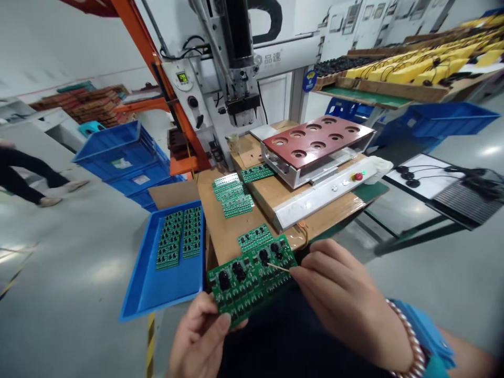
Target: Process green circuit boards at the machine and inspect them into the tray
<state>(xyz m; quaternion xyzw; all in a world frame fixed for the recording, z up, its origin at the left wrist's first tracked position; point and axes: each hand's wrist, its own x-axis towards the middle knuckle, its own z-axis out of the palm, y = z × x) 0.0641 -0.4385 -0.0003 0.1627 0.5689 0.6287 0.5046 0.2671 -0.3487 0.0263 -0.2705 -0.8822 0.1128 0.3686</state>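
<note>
My left hand (207,333) grips a green circuit board (252,286) by its near left corner, tilted up in front of me. Four-sided and long, the board carries several glossy black blobs along its upper part and rows of small components below. Between thumb and fingertips my right hand (338,294) pinches a thin pale stick (279,267), like a toothpick. Its tip meets the board beside one black blob. Just behind the held board, another circuit board (255,238) lies on the brown work table (214,231).
More boards (233,195) lie further back on the table. At left, a blue tray (137,278) holds several boards, near stacked blue crates (122,157). A machine head (242,105) hangs behind a red fixture plate (318,137) with round holes; its white control panel (315,202) is to the right.
</note>
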